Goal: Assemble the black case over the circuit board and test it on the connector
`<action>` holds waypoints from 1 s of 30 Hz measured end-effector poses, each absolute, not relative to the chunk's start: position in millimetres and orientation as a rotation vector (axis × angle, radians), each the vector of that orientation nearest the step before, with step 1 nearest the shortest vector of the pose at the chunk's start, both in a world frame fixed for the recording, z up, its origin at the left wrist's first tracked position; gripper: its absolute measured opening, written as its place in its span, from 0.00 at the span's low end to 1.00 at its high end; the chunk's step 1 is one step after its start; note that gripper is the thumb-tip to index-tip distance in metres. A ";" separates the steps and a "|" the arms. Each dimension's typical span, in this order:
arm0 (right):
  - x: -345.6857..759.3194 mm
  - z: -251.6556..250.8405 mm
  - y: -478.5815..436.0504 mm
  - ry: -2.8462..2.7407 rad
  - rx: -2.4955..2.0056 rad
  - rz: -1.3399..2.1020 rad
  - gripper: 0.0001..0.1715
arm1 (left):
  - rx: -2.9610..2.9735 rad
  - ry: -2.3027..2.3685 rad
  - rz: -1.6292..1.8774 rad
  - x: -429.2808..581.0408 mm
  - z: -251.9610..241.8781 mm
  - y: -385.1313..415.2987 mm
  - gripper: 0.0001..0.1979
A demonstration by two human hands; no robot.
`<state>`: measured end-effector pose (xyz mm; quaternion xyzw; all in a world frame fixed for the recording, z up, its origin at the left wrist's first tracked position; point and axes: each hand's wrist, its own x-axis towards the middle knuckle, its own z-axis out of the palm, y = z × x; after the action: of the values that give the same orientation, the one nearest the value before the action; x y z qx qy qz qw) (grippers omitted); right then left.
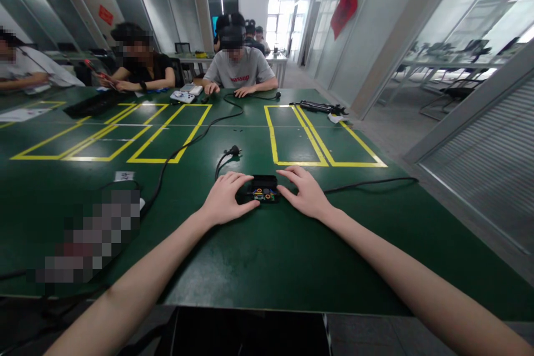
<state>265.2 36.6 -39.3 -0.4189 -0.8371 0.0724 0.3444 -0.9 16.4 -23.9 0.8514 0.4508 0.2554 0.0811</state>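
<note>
A small black case (263, 188) with coloured parts showing inside lies on the green table (258, 256) in front of me. My left hand (227, 198) lies flat on the table at the case's left side, fingers stretched and touching its edge. My right hand (303, 193) lies flat at the case's right side, fingertips against it. Neither hand grips the case.
A black cable with a plug (232, 151) runs behind the case; another cable (371, 182) trails right. Yellow tape rectangles (300, 139) mark the table. A blurred patch (92, 236) lies at left. Other people sit at the far side with devices (183, 96).
</note>
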 end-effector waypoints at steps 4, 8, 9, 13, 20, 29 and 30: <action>260.7 -45.7 39.5 -2.174 -1.117 0.308 0.13 | 2.539 1.408 0.619 2.0 -29.3 20.4 0.41; 257.2 -44.9 35.7 -2.073 -1.141 0.496 0.09 | 2.526 1.337 0.676 2.0 -33.5 22.2 0.38; 256.7 -44.1 34.9 -2.051 -1.147 0.529 0.08 | 2.522 1.332 0.701 1.7 -34.1 22.4 0.39; 256.1 -42.3 34.8 -1.986 -1.155 0.606 0.08 | 2.502 1.328 0.746 1.0 -34.6 22.4 0.42; 256.9 -42.2 36.0 -2.067 -1.096 0.524 0.08 | 2.496 1.300 0.760 1.4 -32.6 19.7 0.37; 258.5 -42.3 34.5 -2.078 -1.091 0.525 0.08 | 2.514 1.306 0.715 1.7 -33.4 19.4 0.25; 258.5 -42.2 34.5 -2.064 -1.092 0.545 0.07 | 2.514 1.300 0.721 1.7 -33.6 19.7 0.25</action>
<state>258.5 34.5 -42.2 -0.4244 -0.8020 0.2119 0.3632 1.7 19.7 -33.6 0.8556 0.4423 0.2453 0.1101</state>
